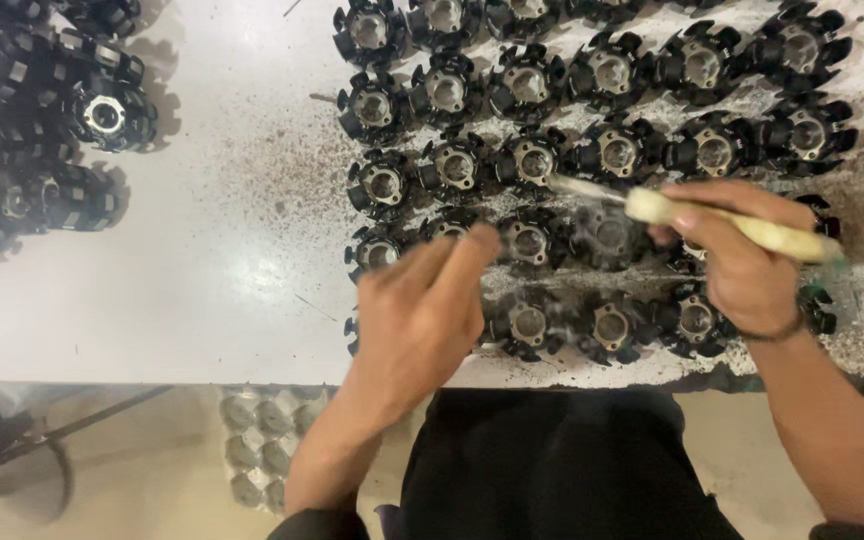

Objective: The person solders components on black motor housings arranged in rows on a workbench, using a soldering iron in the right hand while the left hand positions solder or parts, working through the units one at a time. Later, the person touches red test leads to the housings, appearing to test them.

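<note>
A white table [202,290] carries a grid of black round parts [612,150], each with a ring of prongs and a pale metal hub in the middle. They stand in neat rows, hubs up, on the side of the table away from the loose pile, which likely keeps every hub open to a tool from above.

The right hand [742,265] is closed around a brush [722,222] with a cream handle, gripped much like a pen, fingers wrapped round the thick part. The handle runs out past the hand toward the table's far right edge, and the thin tip [572,185] points back across the grid, just over a part in the third row from the top. Holding it low and slanted seems to let the tip reach into one hub at a time.

The left hand [422,310] holds nothing that I can see; its fingers are drawn together and stretched forward, fingertips [477,240] touching or just above a part [527,242] in the fourth row, perhaps to steady it (motion blur hides whether there is contact).

The table around the grid is speckled with dark grit. At the table's left end sits a looser pile of the same parts [22,130], well apart from the grid. Below the table edge lies a grey moulded tray [257,440].
</note>
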The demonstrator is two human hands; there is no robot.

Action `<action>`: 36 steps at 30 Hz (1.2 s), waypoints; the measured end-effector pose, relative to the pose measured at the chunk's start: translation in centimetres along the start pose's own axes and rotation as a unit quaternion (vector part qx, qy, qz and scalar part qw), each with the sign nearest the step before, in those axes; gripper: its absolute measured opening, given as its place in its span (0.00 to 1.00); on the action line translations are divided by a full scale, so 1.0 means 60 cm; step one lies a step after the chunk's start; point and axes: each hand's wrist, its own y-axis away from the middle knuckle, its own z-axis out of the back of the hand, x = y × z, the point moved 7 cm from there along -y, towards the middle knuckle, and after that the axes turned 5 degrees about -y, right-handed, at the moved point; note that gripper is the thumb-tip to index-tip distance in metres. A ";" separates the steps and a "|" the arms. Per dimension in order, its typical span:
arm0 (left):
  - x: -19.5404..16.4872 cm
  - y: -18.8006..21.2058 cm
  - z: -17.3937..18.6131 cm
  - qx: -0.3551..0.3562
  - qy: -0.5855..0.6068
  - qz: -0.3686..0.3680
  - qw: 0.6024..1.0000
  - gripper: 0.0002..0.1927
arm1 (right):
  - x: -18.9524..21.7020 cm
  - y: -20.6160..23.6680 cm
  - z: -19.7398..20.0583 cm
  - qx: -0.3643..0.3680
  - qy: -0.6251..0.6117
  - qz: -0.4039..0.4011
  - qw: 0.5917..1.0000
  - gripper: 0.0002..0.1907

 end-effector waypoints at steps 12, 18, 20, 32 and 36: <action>0.151 -0.040 -0.205 0.040 -0.060 0.094 0.993 0.13 | -0.082 -0.044 -0.008 -0.009 0.007 -0.051 0.999 0.11; 0.173 -0.049 -0.229 0.072 -0.016 0.078 0.994 0.10 | -0.076 -0.049 -0.021 0.003 0.000 -0.059 0.998 0.11; 0.174 -0.061 -0.229 0.070 0.006 0.071 0.995 0.08 | -0.075 -0.051 -0.022 0.001 -0.001 -0.059 0.998 0.11; 0.162 -0.068 -0.231 0.078 -0.035 0.078 0.993 0.03 | -0.076 -0.047 -0.017 -0.014 -0.009 -0.053 0.998 0.11; 0.162 -0.057 -0.229 0.065 -0.027 0.080 0.994 0.06 | -0.079 -0.048 -0.012 -0.020 -0.013 -0.049 0.998 0.12</action>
